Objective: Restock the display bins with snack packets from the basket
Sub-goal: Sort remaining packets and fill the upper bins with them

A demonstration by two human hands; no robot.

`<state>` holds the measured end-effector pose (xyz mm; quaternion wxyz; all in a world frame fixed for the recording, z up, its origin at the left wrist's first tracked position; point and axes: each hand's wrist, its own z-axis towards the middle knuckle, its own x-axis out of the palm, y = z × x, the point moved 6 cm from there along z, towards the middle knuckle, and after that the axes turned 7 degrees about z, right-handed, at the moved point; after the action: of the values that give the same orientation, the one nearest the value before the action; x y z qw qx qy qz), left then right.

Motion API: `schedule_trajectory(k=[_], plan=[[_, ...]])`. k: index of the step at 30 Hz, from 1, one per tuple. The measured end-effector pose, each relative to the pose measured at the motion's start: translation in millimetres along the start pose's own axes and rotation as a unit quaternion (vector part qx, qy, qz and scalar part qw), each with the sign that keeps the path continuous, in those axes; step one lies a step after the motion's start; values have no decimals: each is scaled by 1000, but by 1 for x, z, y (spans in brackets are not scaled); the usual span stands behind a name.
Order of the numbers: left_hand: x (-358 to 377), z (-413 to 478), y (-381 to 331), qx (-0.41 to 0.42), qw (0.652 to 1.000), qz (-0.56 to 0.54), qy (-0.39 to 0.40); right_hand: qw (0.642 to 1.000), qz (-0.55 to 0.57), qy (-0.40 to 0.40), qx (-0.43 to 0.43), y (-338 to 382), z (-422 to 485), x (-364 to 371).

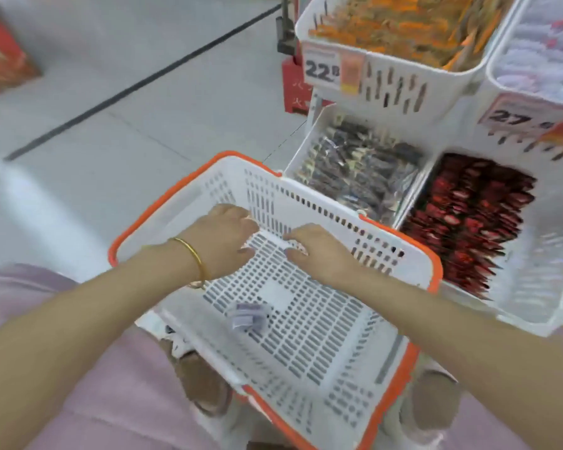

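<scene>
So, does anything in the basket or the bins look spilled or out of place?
Nothing looks spilled or damaged. Only one oddity: a small pale purple packet lies alone on the floor of the nearly empty basket, near the person, while the left hand and right hand reach its far end.

Basket (pixel 306 196): top open, so you can reach in from above. Your left hand (pixel 221 241) and right hand (pixel 319 251) crowd its far end, nearly meeting. 1 purple packet (pixel 246 316) lies by the near wall; the mesh floor around it is bare. The far wall stands between you and 2 lower bins, the dark-packet bin (pixel 301 147) and the red-packet bin (pixel 415 193). The orange-packet bin (pixel 394 86) sits above the dark-packet bin's rear.
</scene>
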<state>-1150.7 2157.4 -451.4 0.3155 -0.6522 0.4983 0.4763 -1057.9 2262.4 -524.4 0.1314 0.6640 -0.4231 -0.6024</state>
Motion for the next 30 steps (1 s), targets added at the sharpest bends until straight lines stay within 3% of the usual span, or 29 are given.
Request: schedule_trajectory(k=[3,5,12,15,17,18,21,23,26,30], plan=[[29,-12,12,11,997,43,56,993,19,96,71,-28,19,101],[41,-20,22,10,995,58,75,981,31,179,74,-36,23,159],[56,-28,45,-7,995,49,87,975,-190,109,24,-67,51,240],[57,-26,51,-9,995,45,87,978,-186,86,32,-68,54,234],[59,-24,52,-11,994,40,99,988,47,96,108,-70,53,213],[58,-22,52,-14,994,31,100,955,220,113,163,-69,50,199],[51,-12,49,-29,996,-23,79,777,566,145,234,-53,32,148],[44,-3,46,-51,992,-100,59,704,663,137,212,-41,20,113],[33,8,34,-95,952,-288,37,681,707,110,159,-23,2,71],[21,20,2,-107,880,-463,-4,728,680,61,62,2,-20,27]])
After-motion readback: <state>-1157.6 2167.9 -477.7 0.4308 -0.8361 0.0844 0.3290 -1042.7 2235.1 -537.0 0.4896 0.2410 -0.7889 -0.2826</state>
